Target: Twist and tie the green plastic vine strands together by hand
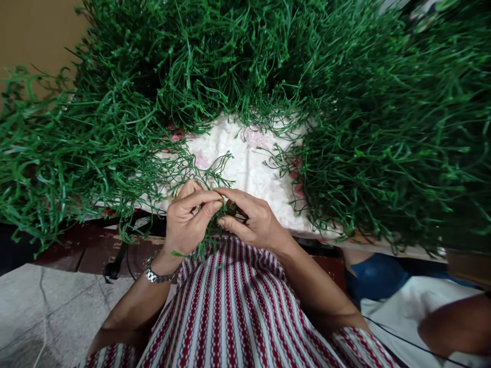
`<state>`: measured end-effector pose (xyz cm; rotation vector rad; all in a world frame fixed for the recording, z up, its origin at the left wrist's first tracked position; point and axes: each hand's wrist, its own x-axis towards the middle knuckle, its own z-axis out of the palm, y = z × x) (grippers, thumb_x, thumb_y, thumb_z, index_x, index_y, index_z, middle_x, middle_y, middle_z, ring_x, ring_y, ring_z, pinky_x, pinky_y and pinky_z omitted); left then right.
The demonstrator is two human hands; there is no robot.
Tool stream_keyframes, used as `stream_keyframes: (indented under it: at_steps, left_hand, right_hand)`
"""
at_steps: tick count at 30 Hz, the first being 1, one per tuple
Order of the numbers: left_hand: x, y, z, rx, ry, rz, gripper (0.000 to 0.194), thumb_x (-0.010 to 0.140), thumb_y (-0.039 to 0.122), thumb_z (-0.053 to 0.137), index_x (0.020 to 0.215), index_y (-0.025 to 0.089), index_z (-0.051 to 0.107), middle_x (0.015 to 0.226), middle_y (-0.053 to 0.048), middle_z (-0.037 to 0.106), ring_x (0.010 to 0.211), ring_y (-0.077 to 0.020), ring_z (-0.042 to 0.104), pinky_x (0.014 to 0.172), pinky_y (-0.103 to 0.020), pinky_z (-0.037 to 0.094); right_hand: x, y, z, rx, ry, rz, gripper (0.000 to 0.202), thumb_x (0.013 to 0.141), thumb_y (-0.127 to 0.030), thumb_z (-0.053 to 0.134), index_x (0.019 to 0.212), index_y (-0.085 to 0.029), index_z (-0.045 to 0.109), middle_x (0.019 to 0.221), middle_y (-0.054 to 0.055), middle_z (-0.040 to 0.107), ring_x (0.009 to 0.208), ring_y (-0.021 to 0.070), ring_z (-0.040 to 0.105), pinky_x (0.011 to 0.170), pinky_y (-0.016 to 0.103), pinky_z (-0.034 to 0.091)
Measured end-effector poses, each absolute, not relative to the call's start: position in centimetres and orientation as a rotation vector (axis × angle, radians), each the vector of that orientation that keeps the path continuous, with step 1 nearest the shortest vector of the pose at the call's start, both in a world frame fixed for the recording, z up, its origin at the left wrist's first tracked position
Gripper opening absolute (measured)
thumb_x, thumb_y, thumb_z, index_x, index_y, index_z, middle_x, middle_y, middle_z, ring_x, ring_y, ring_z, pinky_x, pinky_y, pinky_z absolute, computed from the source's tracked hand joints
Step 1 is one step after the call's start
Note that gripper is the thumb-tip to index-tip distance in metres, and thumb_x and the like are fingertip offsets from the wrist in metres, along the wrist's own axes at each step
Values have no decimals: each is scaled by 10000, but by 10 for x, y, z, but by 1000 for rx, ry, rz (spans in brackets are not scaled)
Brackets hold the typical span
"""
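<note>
Left hand (186,221), fingers curled tight, pinching green sprigs (203,244). Right hand (253,220), fingertips closed on same sprigs, touching left thumb. Heaped green stems (383,128) around white cloth (245,163).

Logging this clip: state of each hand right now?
Left hand: closed, fingers pinching green sprigs.
Right hand: closed on the same green sprigs, fingertips meeting the left's.

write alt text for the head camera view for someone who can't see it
Seen from above, a person's left hand and right hand meet over their lap, pinching thin green plastic sprigs between the fingertips. Big heaps of the same green strands surround a white floral cloth. The person wears a red-and-white striped garment and a metal wristwatch.
</note>
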<state>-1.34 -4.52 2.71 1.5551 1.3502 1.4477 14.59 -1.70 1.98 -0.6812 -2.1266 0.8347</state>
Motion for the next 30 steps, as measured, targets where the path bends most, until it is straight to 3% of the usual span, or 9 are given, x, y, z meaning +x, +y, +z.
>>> stream_keyframes:
  at_steps: [3, 6, 11, 15, 18, 21, 25, 30]
  left_hand:
    - [-14, -50, 35, 1698, 1395, 1337, 153, 778, 163, 616, 883, 245, 691, 746, -1, 464, 766, -134, 483, 672, -266, 400]
    - [-17, -57, 46, 1879, 1606, 1230, 271, 770, 191, 613, 1037, 224, 646, 921, -37, 472, 761, -135, 485, 684, -276, 430]
    - [-23, -70, 58, 2122, 1916, 1244, 461, 725, 235, 655, 1174, 207, 554, 1024, -85, 452, 858, -193, 493, 782, -340, 431]
    - [-22, -69, 59, 2318, 1764, 1019, 284, 763, 225, 608, 1046, 216, 587, 926, -67, 564, 888, -223, 525, 837, -385, 396]
    - [-20, -61, 57, 2209, 1628, 904, 81, 803, 169, 522, 851, 188, 584, 767, -30, 589, 785, -189, 537, 778, -345, 405]
    - [-20, -56, 52, 1922, 1550, 943, 79, 782, 132, 516, 734, 178, 557, 684, 1, 556, 677, -144, 514, 660, -277, 402]
    - [-22, -54, 42, 1465, 1344, 1088, 61, 754, 163, 583, 694, 174, 585, 628, 23, 547, 609, -111, 503, 582, -229, 396]
    - [-18, -50, 30, 1043, 1242, 1310, 58, 673, 187, 694, 664, 179, 637, 593, 33, 565, 546, -86, 488, 510, -195, 390]
  right_hand:
    - [145, -16, 20, -728, -2100, 874, 330, 840, -257, 577, 1137, -122, 525, 1047, 96, 646, 936, 147, 617, 804, 266, 509]
    - [146, -18, 22, -809, -2086, 851, 177, 849, -267, 562, 952, -125, 587, 839, 52, 649, 764, 122, 610, 682, 237, 497]
    - [148, -21, 26, -787, -2121, 770, 164, 855, -232, 547, 978, -127, 577, 899, 74, 656, 820, 134, 615, 719, 255, 502]
    - [146, -22, 26, -749, -2138, 731, 154, 852, -215, 539, 977, -129, 568, 909, 84, 651, 835, 142, 609, 714, 260, 503]
    - [143, -23, 26, -756, -2156, 696, 98, 855, -206, 528, 892, -127, 572, 797, 61, 625, 748, 132, 584, 665, 248, 485]
    - [142, -21, 26, -756, -2138, 717, 121, 857, -226, 536, 926, -130, 565, 826, 62, 619, 772, 136, 572, 686, 258, 476]
    - [140, -16, 22, -642, -2089, 807, 324, 836, -314, 586, 1087, -119, 524, 922, 86, 595, 848, 157, 553, 738, 297, 480]
    - [134, -17, 11, -622, -2050, 826, 338, 880, -323, 510, 1144, -112, 500, 912, 96, 574, 854, 171, 542, 736, 324, 481]
